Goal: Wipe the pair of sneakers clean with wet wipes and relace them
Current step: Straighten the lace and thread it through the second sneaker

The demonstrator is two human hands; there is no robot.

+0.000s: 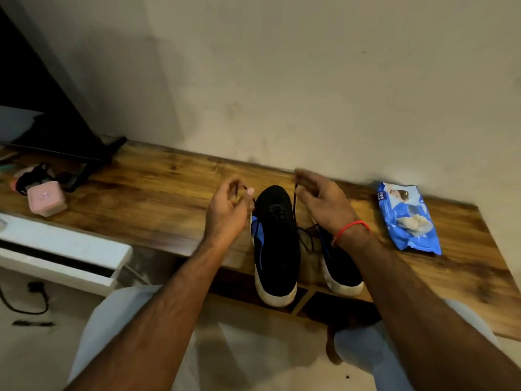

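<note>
Sneakers first: two of them, black with blue side panels and white soles, sitting side by side on the wooden desk point(158, 190) with heels toward the person and hanging a bit over the front edge. The left sneaker point(275, 244) is the one being worked on; the right sneaker point(337, 261) sits just beside it, half hidden under the right forearm.

Looks like the lacing step to me. The left hand point(227, 213) has its grip pinched on one end of the dark shoelace point(294, 206) near the toe. The right hand point(321, 200) pinches the other end with thumb and forefinger, remaining fingers spread, though it's blurry. A loose tangle of lace sits between the two shoes, can't tell which one it belongs to.

Next move, I'd guess: even up both ends and feed them through the next eyelets, which takes a fine fingertip pinch.

Count: two sneakers, two hands, one blue wet wipes pack point(408, 218) off to the right, well apart from the shoes. One pink box point(46, 200) sits far left.
</note>
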